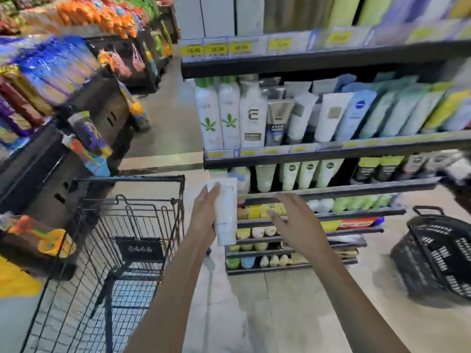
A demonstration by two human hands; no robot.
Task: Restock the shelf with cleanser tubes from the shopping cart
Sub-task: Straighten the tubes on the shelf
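Beside the shopping cart (132,225), a white cleanser tube (225,212) was held in the left hand (205,215); the right hand (293,220) was spread, holding nothing. The tube should be stood upright on the shelf (331,151), in a gap.

I'm looking down an aisle of a shop, a supermarket by the look of it. On my right stands a dark tiered shelf (331,151) packed with rows of tubes and bottles of skincare goods, and yellow price tags (215,50) run along its front edges. On my left, display racks (84,98) carry bright packaged snacks in orange, blue and purple. A black wire shopping cart (122,225) stands on the pale tiled floor (280,314), and a black plastic shopping basket (438,253) sits further right.
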